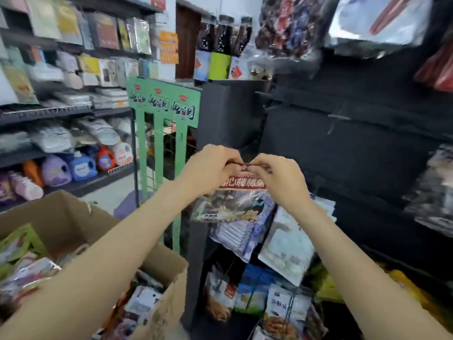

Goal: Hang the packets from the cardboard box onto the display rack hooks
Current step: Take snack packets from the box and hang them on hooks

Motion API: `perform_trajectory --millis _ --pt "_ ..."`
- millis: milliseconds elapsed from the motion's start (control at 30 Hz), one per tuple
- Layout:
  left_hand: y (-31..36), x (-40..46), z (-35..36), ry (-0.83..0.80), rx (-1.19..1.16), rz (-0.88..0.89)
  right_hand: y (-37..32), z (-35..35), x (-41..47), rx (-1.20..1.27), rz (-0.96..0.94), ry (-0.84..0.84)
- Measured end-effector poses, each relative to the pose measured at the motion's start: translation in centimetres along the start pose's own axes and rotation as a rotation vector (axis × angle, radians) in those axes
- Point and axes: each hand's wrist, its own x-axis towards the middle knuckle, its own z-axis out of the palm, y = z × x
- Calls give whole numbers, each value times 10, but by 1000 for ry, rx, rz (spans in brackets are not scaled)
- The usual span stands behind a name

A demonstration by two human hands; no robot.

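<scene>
We see bright, even indoor light, no hard shadows. Motion blur smears shelves point(63, 69) and hanging packets point(377, 23); glare on top-right plastic. Wide-angle bending at edges; hands sharpest.

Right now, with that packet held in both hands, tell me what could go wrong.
1. Both hands, left hand and right hand, pinch only the top edge of the packet; the header could tear or slip as it is pushed onto a hook.
2. The bare hooks on the dark rack are thin and hard to see, so the hole may miss.
3. The box stands close under the left arm; an elbow could knock it.
</scene>
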Motion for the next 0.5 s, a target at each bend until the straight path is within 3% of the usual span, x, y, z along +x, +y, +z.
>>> perform_trajectory --millis 167,500 --pt "110 44 33 37 -75 169 70 -94 -47 25 142 223" --pt "289 87 108 -2 -222 303 177 -210 -144 -10 297 479"
